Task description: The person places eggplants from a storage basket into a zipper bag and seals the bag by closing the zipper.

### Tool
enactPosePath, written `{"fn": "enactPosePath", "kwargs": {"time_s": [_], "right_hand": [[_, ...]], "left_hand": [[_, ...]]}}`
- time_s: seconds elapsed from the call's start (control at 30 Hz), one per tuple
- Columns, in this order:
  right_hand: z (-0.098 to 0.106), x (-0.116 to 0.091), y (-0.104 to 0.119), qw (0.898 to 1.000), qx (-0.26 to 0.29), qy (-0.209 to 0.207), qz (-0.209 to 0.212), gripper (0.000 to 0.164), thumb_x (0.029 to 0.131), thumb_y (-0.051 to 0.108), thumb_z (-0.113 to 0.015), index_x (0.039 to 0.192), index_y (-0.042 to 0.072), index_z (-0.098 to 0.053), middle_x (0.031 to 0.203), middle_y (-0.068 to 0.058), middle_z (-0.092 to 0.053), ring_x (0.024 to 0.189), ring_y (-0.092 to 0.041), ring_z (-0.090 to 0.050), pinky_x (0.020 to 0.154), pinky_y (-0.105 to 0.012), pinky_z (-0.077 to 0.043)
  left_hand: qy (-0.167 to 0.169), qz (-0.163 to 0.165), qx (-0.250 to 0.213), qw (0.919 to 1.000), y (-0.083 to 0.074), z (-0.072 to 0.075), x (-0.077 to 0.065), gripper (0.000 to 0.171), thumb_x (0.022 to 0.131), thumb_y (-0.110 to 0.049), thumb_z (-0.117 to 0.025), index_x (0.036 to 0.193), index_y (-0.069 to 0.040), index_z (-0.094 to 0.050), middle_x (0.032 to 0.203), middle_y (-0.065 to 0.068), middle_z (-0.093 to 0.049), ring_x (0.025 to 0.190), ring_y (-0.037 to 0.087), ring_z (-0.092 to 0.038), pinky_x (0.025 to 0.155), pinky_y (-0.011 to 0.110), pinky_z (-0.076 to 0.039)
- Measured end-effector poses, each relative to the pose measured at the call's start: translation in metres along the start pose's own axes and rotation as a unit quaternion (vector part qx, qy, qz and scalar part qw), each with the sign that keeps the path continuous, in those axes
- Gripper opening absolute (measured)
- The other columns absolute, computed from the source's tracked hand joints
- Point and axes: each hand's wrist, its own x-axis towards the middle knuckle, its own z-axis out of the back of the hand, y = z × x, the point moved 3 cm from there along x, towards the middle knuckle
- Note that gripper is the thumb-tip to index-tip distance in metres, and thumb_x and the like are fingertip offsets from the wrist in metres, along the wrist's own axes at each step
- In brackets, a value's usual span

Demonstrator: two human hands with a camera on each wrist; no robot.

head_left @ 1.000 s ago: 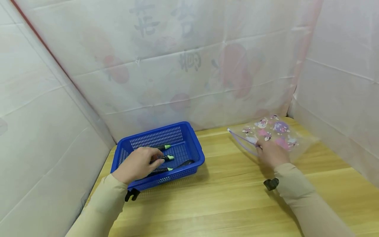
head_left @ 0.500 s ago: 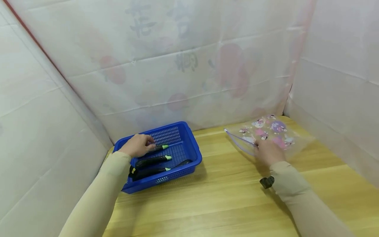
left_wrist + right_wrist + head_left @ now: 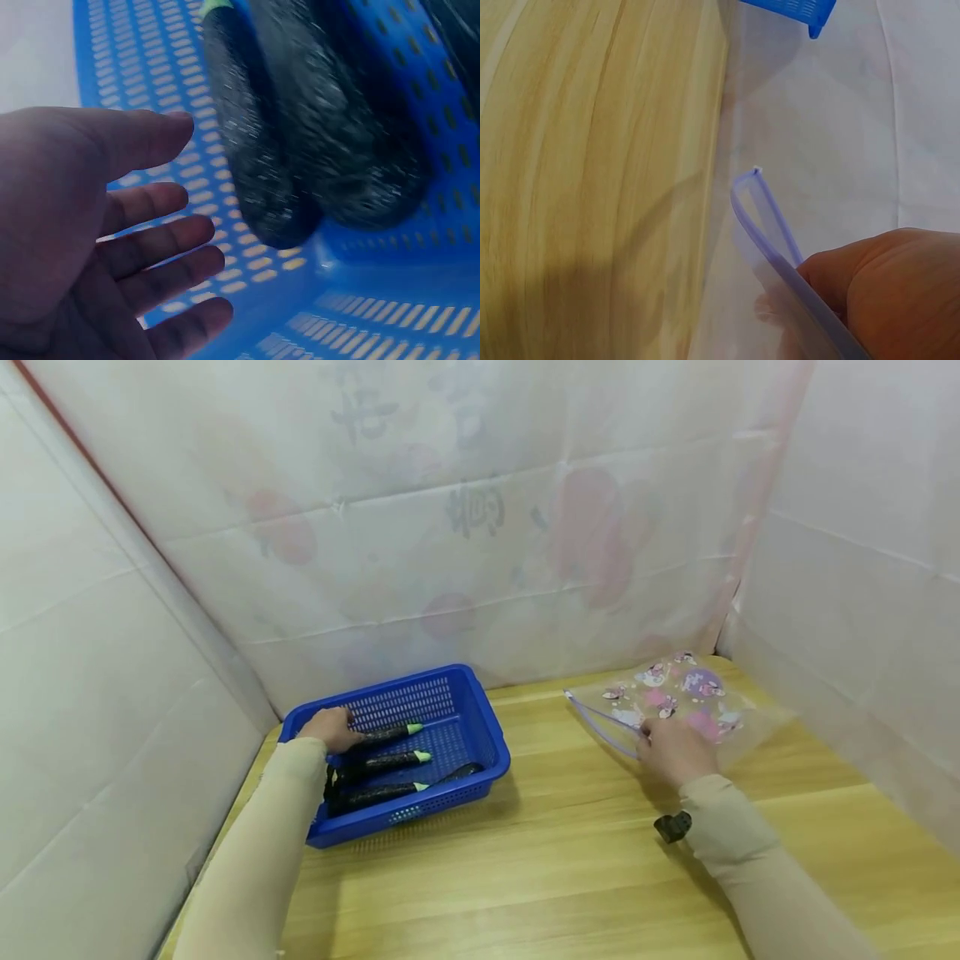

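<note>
Behind the blue basket (image 3: 483,727), saw pale sheeting (image 3: 375,568) with faint red blotches and blurred dark characters, with more sheeting close by on the basket's left and well apart on its right. Noted a yellowish wood-grained table (image 3: 525,877) under the basket, bare-grained along its near side. Saw a left sleeve (image 3: 258,835) slanting across the basket's left end, blocking part of the rim. Found the left hand (image 3: 330,729) inside the basket toward its far left, fingers extended and loosely parted, clasping nothing, just beside the butt end of a far eggplant (image 3: 393,737). Counted close by, across the basket's middle and along its near wall, a middle eggplant (image 3: 382,765) and a near eggplant (image 3: 378,794), both glossy black with pale green tips pointing toward the basket's right. Noticed also a dark shape (image 3: 459,772) low in the basket's near right corner, partly masked by the rim; could not tell it fully. Well to the basket's right, saw the right hand (image 3: 678,747) pinching the lip of a clear printed bag (image 3: 705,685) between thumb and fingers, with its lavender strip (image 3: 802,296) parted in a narrow loop toward the basket. Noted a black block (image 3: 673,827) at the right cuff, on the side toward the basket.
</note>
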Motion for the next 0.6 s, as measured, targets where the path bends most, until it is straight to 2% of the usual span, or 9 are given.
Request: {"fn": "enactPosePath", "kwargs": {"time_s": [0.2,0.43,0.6], "right_hand": [[0.006,0.002,0.0,1.0,-0.005,0.007,0.0,0.027,0.093,0.024,-0.058,0.104,0.001,-0.067,0.089,-0.016,-0.067,0.067,-0.028,-0.06,0.054,-0.046,-0.048],[0.008,0.002,0.0,1.0,-0.006,0.006,-0.006,0.028,0.092,0.024,-0.058,0.106,0.002,-0.067,0.093,-0.019,-0.068,0.07,-0.031,-0.061,0.054,-0.048,-0.048],[0.006,0.002,0.001,1.0,-0.004,0.007,-0.003,0.029,0.092,0.023,-0.057,0.108,0.001,-0.067,0.096,-0.021,-0.067,0.073,-0.035,-0.063,0.056,-0.05,-0.049]], "left_hand": [[0.024,0.017,-0.011,0.9995,0.005,-0.004,-0.001,0.052,0.091,-0.024,-0.066,0.132,0.005,-0.052,0.131,0.027,-0.052,0.119,0.043,-0.05,0.092,0.055,-0.045],[0.032,0.003,-0.012,0.9994,0.009,-0.012,0.006,0.051,0.087,-0.018,-0.071,0.13,0.004,-0.054,0.129,0.026,-0.053,0.117,0.043,-0.05,0.09,0.053,-0.046],[0.049,-0.01,-0.007,0.9987,0.01,-0.017,0.005,0.048,0.086,-0.017,-0.072,0.125,0.006,-0.057,0.119,0.024,-0.059,0.112,0.04,-0.054,0.089,0.051,-0.047]]}}
